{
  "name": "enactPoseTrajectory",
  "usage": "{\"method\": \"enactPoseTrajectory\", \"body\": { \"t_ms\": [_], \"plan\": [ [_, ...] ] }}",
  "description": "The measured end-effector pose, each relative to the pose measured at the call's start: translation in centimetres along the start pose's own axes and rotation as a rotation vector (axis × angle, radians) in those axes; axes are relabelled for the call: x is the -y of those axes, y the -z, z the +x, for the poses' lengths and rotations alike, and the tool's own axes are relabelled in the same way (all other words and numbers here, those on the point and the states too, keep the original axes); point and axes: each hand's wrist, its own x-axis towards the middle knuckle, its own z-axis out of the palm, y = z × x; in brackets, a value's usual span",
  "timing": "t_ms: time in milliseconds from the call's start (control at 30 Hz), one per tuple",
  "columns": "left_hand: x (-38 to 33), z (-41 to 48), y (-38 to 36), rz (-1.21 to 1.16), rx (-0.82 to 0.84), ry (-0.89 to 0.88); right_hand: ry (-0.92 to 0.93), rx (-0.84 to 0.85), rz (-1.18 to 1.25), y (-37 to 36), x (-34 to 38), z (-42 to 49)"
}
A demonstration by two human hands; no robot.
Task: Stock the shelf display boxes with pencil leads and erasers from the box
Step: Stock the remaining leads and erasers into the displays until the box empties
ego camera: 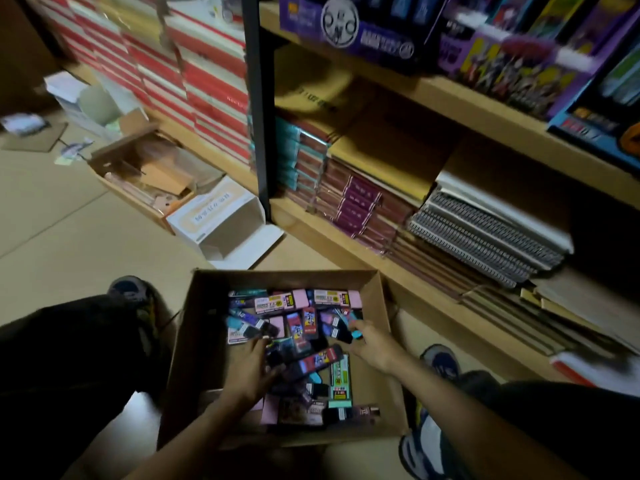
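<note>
An open brown cardboard box [194,341] sits on the floor between my feet, filled with several small packs of pencil leads and erasers [304,323] in pink, purple, black and teal. My left hand [251,368] reaches into the box and its fingers curl round dark packs [277,358] near the middle. My right hand [369,342] lies at the right side of the pile and pinches a dark and teal pack [349,332]. No shelf display box for these packs is clearly in view.
A wooden shelf unit [346,244] rises ahead on the right, holding spiral notebooks [485,233], maroon books [360,202] and toy boxes [381,26]. An empty white carton [221,220] and a brown box of scraps [149,174] lie on the floor to the left. Red-and-white stacks [194,81] stand behind.
</note>
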Motion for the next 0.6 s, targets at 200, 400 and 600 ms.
{"method": "enactPoseTrajectory", "body": {
  "t_ms": [200,400,600],
  "plan": [
    [1.1,5.7,0.0,0.161,-0.084,-0.091,0.006,-0.053,-0.018,-1.2,-1.2,4.7],
    [1.8,9.3,-1.8,0.325,0.056,-0.059,-0.005,-0.069,-0.026,-1.4,-1.1,9.6],
    [1.3,5.7,-5.0,0.300,0.050,-0.016,0.003,-0.132,-0.106,-5.2,-1.7,8.6]
  ]
}}
